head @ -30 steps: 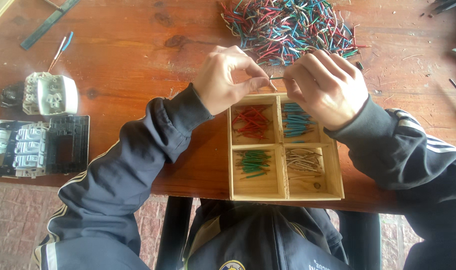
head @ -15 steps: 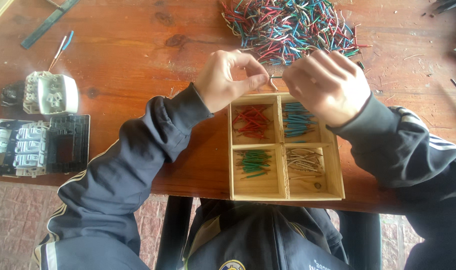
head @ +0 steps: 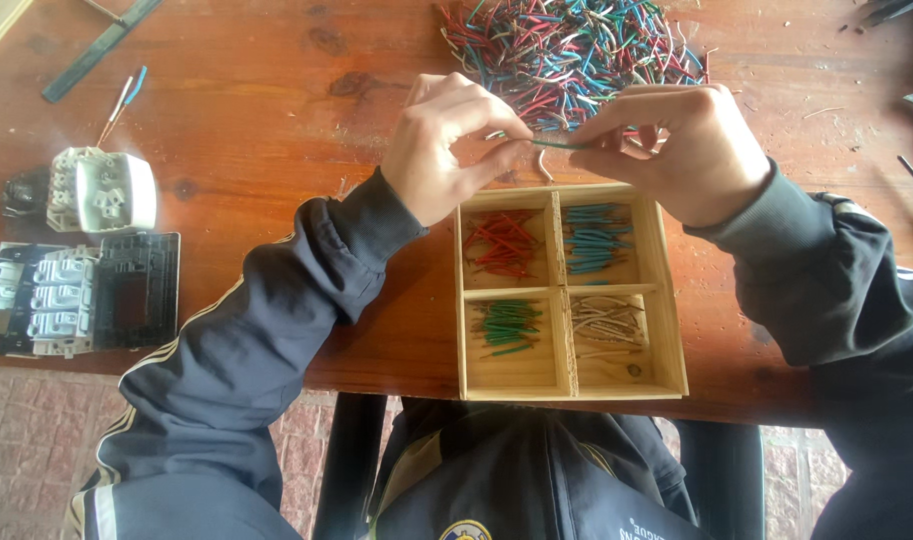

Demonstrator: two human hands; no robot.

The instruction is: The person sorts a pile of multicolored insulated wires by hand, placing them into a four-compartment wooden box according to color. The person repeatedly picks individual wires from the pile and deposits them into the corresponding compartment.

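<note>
Now the left hand (head: pixel 452 150) and the right hand (head: pixel 677 145) both pinch one short green wire piece (head: pixel 555 144), stretched between their fingertips, just above the square wooden four-compartment tray (head: pixel 667 300).

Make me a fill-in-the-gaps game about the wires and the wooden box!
1. The wooden box has ____ compartments.
2. The red wires lie in the far left compartment, and right beside them lie the ____ wires.
3. The left hand and the right hand pinch one thin ____ wire between them.
4. The big mixed pile of wires lies on the table, ____ the box.

Missing words: four; blue; green; beyond
</note>
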